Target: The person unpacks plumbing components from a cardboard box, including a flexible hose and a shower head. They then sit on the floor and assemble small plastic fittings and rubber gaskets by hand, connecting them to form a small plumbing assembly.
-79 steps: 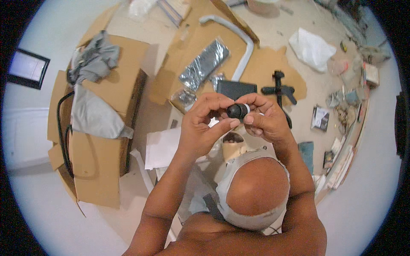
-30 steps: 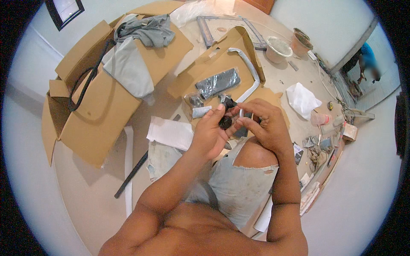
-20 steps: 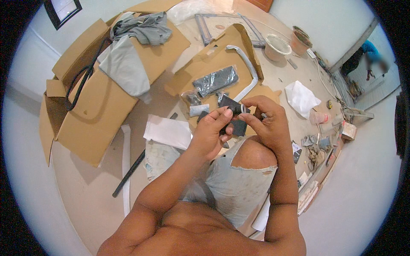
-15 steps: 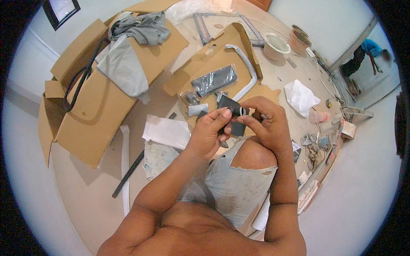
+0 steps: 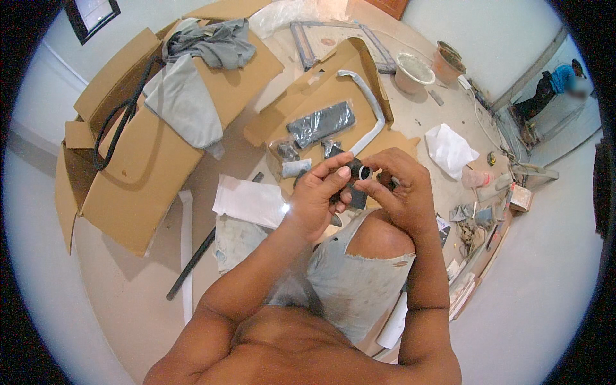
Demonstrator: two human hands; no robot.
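Over the near edge of the cardboard point(image 5: 333, 90), the left hand's point(image 5: 319, 196) fingers pinch a black fitting point(image 5: 355, 171), its white ring point(image 5: 369, 176) seemingly on, the right hand's point(image 5: 405, 185) grip unclear, and the pack point(image 5: 321, 124) still wrapped.

My hands make two, left hand point(image 5: 317, 199) and right hand point(image 5: 404, 189), with one small black part point(image 5: 357, 169) between them.
I count one big cardboard box point(image 5: 138, 199), one flattened carton point(image 5: 321, 90), two grey cloths, one crumpled point(image 5: 212, 45) and one spread point(image 5: 186, 106), one black cord point(image 5: 131, 106), one long dark wrapped pad point(image 5: 322, 124), one bent grey tube point(image 5: 378, 115), one white packet point(image 5: 247, 197), one black rod point(image 5: 192, 265), one white strip point(image 5: 186, 231), two tubs, one white point(image 5: 414, 74) and one orange point(image 5: 449, 62), and one co-worker point(image 5: 545, 93).
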